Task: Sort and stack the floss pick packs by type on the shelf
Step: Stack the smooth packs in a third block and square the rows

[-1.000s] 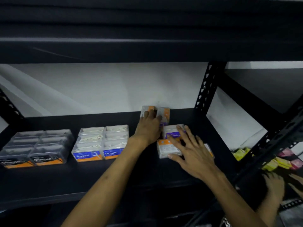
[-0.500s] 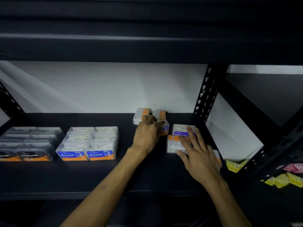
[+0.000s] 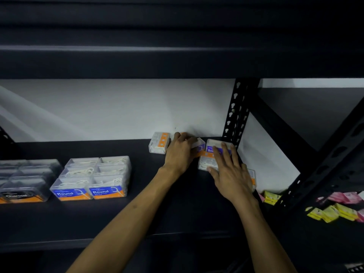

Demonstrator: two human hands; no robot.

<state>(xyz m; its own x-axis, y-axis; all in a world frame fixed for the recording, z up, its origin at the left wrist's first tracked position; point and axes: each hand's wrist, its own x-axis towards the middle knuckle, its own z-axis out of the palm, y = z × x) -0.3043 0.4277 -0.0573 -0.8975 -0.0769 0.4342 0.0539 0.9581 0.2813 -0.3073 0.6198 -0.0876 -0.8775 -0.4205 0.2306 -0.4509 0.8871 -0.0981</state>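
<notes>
On the black shelf [image 3: 118, 219] stand two sorted groups: dark Charcoal packs [image 3: 25, 180] at the far left and blue-labelled Round packs [image 3: 94, 178] beside them. Loose clear packs lie at the back right. My left hand [image 3: 180, 152] grips one clear pack with an orange and purple label [image 3: 199, 147] near the wall. An upended pack with an orange strip [image 3: 159, 142] stands just left of that hand. My right hand [image 3: 229, 172] lies flat with straight fingers on a purple Smooth pack [image 3: 214, 147] and the pack in front of it [image 3: 205, 163]. Another pack [image 3: 253, 177] peeks out right of the hand.
A black perforated upright [image 3: 236, 115] stands right behind the loose packs. The shelf above [image 3: 177, 62] hangs low over the hands. Yellow and pink sachets [image 3: 334, 209] lie on the neighbouring shelf to the right. A white wall closes the back.
The view has dipped and shifted right. My left hand has slid right off the upended pack and closed on the pack beside it. My right hand has pushed its packs further back.
</notes>
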